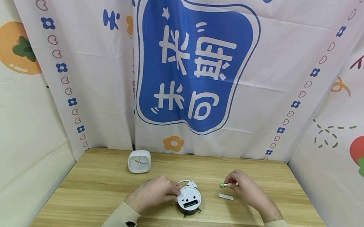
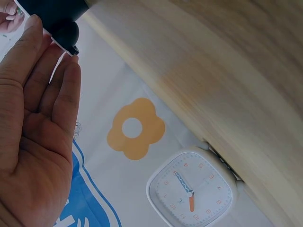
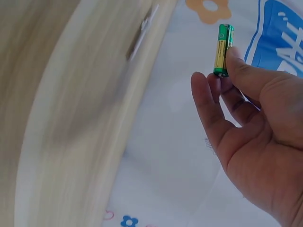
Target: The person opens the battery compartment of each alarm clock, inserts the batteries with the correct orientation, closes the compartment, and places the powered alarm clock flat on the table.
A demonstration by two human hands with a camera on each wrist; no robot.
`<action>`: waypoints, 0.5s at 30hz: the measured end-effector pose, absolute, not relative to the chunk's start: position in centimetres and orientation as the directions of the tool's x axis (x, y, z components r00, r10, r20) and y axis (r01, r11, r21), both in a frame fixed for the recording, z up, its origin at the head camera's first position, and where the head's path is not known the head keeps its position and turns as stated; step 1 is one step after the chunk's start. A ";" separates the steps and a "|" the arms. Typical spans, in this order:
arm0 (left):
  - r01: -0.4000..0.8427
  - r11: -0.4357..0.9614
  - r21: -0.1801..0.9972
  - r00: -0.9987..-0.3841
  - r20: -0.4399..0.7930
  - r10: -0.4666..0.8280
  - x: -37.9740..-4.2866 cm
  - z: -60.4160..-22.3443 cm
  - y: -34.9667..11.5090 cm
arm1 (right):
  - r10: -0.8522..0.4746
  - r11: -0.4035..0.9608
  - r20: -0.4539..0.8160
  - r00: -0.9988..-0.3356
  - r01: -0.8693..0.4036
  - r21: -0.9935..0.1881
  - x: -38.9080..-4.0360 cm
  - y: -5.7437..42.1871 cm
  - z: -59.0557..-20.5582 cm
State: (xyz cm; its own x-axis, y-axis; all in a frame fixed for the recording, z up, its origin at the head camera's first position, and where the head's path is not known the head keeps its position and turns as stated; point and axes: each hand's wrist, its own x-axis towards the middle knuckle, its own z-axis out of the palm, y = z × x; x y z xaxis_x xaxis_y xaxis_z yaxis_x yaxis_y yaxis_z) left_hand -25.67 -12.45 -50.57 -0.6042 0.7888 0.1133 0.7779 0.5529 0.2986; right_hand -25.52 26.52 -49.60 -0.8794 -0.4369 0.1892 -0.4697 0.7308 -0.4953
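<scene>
A twin-bell alarm clock with a dark rim lies tilted on the table, its white back facing up. A dark battery compartment shows uncovered in that back. My left hand holds the clock by its left side, thumb on the white back; the left wrist view shows only the clock's dark edge and a bell. To the right, my right hand pinches a green and yellow battery between thumb and fingers, raised above the table. A small white cover strip lies just below that hand.
A white square clock stands near the back left edge of the wooden table. Behind the table hangs a printed white curtain, with more printed cloth on both sides.
</scene>
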 end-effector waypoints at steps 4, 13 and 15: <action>0.780 0.549 0.298 -0.601 0.116 0.791 -25.7 -50.6 -12.5 | -0.455 0.709 0.204 -0.867 -0.491 -0.507 -25.4 25.5 -49.7; 0.779 0.553 0.296 -0.604 0.117 0.788 -25.6 -50.5 -12.5 | -0.468 0.695 0.191 -0.863 -0.492 -0.525 -25.0 23.6 -50.0; 0.780 0.552 0.296 -0.603 0.118 0.789 -25.6 -50.4 -12.4 | -0.474 0.693 0.191 -0.859 -0.499 -0.520 -24.8 23.2 -50.0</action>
State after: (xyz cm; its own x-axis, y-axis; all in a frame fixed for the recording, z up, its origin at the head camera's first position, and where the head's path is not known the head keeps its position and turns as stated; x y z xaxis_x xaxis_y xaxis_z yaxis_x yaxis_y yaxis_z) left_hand -25.58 -12.44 -50.44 -0.6032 0.7888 0.1179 0.7797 0.5520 0.2957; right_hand -24.85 23.21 -49.97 -0.8593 -0.4744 0.1914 -0.4987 0.6934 -0.5201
